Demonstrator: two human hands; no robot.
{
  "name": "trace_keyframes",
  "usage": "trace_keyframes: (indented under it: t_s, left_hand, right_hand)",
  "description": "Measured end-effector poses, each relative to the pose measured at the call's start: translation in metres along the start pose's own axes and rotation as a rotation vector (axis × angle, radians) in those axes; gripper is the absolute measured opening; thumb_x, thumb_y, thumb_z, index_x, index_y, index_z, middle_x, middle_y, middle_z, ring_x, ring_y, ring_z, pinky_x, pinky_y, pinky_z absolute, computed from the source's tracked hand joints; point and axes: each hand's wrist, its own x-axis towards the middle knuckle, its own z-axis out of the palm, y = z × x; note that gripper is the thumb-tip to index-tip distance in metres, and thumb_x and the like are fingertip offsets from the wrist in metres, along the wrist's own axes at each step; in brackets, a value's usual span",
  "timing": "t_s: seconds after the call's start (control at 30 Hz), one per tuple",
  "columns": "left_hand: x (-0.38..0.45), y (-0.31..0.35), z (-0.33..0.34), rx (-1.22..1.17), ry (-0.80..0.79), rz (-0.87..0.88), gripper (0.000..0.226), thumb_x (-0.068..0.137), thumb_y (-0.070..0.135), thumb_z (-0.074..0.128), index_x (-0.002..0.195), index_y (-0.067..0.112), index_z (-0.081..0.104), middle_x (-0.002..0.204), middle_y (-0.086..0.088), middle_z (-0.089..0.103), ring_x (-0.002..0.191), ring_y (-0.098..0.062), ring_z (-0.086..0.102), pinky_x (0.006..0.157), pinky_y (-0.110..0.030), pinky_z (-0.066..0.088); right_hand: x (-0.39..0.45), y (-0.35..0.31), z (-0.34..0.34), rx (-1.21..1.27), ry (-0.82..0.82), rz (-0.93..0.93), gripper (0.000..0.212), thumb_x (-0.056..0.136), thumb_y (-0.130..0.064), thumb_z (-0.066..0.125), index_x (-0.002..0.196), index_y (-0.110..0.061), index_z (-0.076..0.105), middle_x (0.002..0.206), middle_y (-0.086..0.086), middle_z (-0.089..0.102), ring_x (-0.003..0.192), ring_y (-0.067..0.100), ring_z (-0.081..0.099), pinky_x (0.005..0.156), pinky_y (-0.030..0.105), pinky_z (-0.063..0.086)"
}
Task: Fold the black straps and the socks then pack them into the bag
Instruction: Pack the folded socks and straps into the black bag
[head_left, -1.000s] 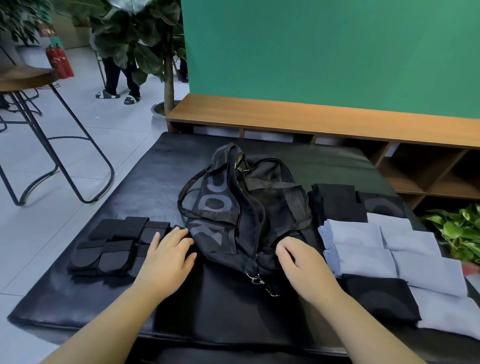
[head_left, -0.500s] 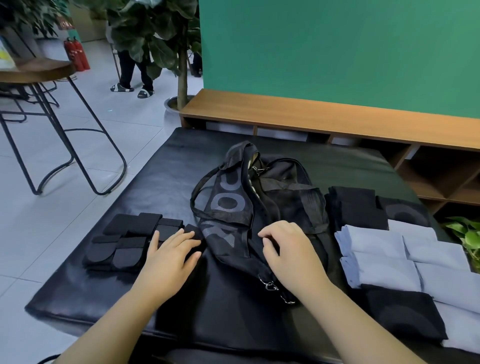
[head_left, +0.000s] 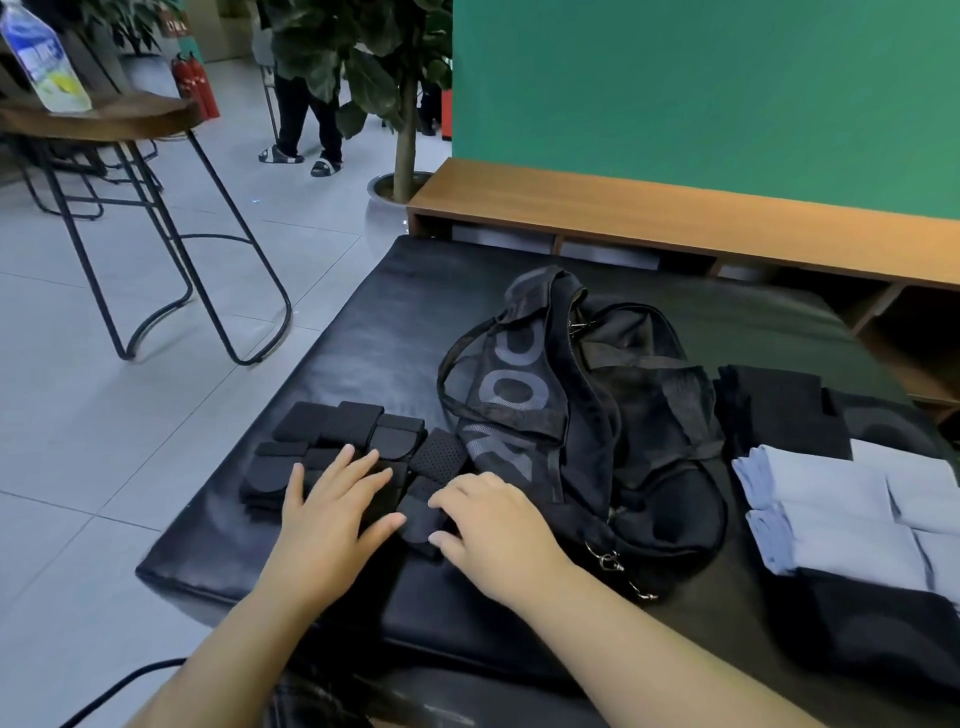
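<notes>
under both hands' fingers, black straps (head_left: 343, 447): left hand (head_left: 332, 512) flat, right hand (head_left: 491, 522) curling onto one; next, lift it into bag (head_left: 582, 415).

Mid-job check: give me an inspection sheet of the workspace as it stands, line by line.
Surface: black padded mat, smooth, partly bare.
Job's things: black straps grouped left of the bag; black bag mid-mat, zipper open; folded light-blue socks and black socks on its right.
Clutter: nothing seen on the mat.
Hands: left hand lies flat on the straps, fingers straight; right hand curls onto the nearest strap piece beside the bag.
Cables: one black cable on the floor, near edge.
Surroundings: wooden bench, green wall, stool carrying a bottle, potted tree, a person's legs standing behind.
</notes>
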Motion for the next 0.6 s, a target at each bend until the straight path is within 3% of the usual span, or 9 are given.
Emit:
trace_keyframes:
  t_s: [0.17,0.37,0.6]
  left_hand:
    - [-0.003,-0.01,0.012,-0.005,0.016,0.03,0.067,0.082,0.062,0.026,0.127,0.025,0.059,0.139,0.011,0.05,0.138,-0.001,0.011,0.112,-0.048,0.007]
    - [-0.003,-0.014,0.014,-0.013,0.068,0.071,0.057,0.085,0.053,0.03,0.121,0.025,0.063,0.133,0.009,0.056,0.136,-0.005,0.02,0.109,-0.051,0.014]
    - [-0.004,-0.014,0.016,-0.048,0.07,0.05,0.061,0.084,0.056,0.026,0.124,0.027,0.061,0.136,0.013,0.051,0.138,-0.001,0.015,0.112,-0.045,0.007]
  right_hand:
    - [0.01,-0.01,0.012,-0.041,-0.092,0.06,0.047,0.091,-0.043,0.055,0.132,-0.02,0.046,0.144,0.006,0.036,0.128,0.027,0.035,0.106,0.038,0.03]
    - [0.012,-0.016,0.014,0.001,-0.098,0.095,0.042,0.09,-0.035,0.059,0.126,-0.018,0.044,0.136,0.007,0.036,0.121,0.028,0.037,0.1,0.037,0.036]
    - [0.004,-0.012,0.01,0.022,-0.025,0.011,0.042,0.089,-0.03,0.057,0.127,-0.015,0.046,0.139,0.004,0.036,0.123,0.026,0.035,0.101,0.035,0.037]
